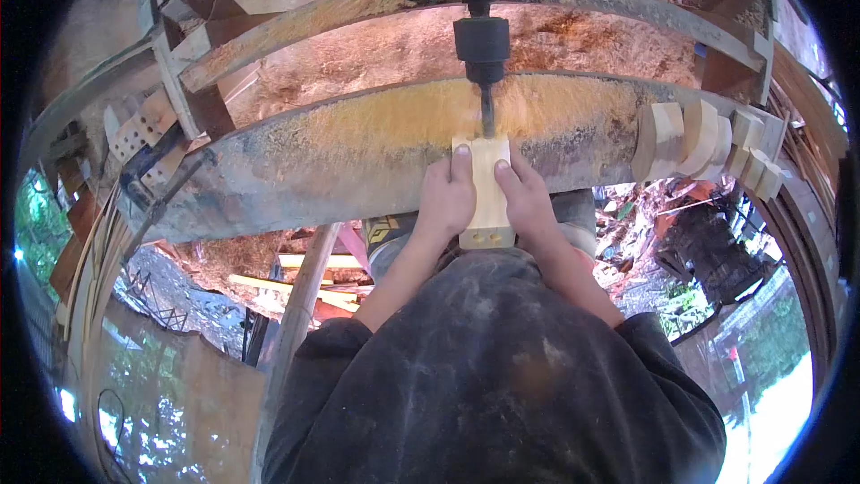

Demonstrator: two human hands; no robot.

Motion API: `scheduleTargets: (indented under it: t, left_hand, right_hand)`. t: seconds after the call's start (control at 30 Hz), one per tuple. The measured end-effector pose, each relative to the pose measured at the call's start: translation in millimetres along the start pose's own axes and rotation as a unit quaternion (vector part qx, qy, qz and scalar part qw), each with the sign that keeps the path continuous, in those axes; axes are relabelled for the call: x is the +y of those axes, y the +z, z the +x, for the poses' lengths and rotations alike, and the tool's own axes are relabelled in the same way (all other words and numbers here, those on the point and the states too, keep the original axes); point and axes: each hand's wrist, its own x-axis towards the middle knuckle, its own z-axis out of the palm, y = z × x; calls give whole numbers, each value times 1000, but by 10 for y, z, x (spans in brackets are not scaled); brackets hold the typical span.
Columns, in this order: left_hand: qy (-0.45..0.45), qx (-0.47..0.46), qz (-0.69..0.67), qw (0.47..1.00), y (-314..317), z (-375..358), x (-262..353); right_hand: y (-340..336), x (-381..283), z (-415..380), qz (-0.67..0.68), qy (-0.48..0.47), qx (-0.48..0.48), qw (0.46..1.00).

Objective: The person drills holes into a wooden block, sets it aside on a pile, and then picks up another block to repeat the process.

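Note:
Between my two hands lies a pale wooden block [488, 193], its far end under a drill bit [487, 112] hanging from a dark chuck [481, 40]. My left hand [450, 193] grips the block's left side, thumb on its top face. On the right side my right hand [527, 197] holds it the same way. Two small round holes show on the block's near end. Whether the bit is inside the wood cannot be made out. The block rests on a dusty work board [358, 161] with sawdust around the bit.
Several cut wooden pieces [663, 139] stand at the board's right end. At the left are a dark clamp [143, 170] and a block with several holes [148, 130]. A curved beam [313, 25] crosses behind the drill. Scrap wood [296, 289] lies below.

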Motion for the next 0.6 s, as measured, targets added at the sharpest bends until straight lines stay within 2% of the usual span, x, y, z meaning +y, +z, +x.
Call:
scheduleTargets:
  t: [0.07, 0.2, 0.23, 0.3, 0.37, 0.43, 0.47, 0.5, 0.53, 0.57, 0.6]
  left_hand:
    - [6, 11, -21, 1000, 7, -16, 37]
    - [25, 15, -78, 997, 43, -26, -1]
    - [31, 16, -77, 996, 45, -83, -48]
    - [-2, -10, 76, 997, 36, -204, -154]
    - [27, 12, 59, 998, 248, -453, -696]
    - [-57, -92, -81, 991, 217, -735, -920]
    - [-43, -87, -80, 992, 219, -771, -935]
    - [-32, -68, -233, 970, 223, -845, -937]
    - [-20, -49, -380, 923, 207, -912, -925]
    - [5, -77, -446, 892, 120, -898, -830]
    - [23, -73, -446, 892, -36, -968, -627]
  right_hand:
    - [11, 42, 24, -26, 35, 35, 998]
    - [50, -37, -41, -8, 25, 42, 999]
    - [-8, 53, -52, -19, 32, 18, 999]
    - [-107, 242, -119, -32, 21, -11, 999]
    - [-173, 532, -481, -178, 20, 16, 984]
    - [-153, 581, -777, -200, -10, -15, 980]
    - [-152, 552, -815, -221, -34, -39, 974]
    - [-95, 414, -884, -221, -45, -39, 973]
    - [23, 187, -1015, -325, -110, -61, 937]
    - [132, -47, -1115, -425, -178, -81, 884]
    - [228, -238, -1217, -425, -196, -83, 880]
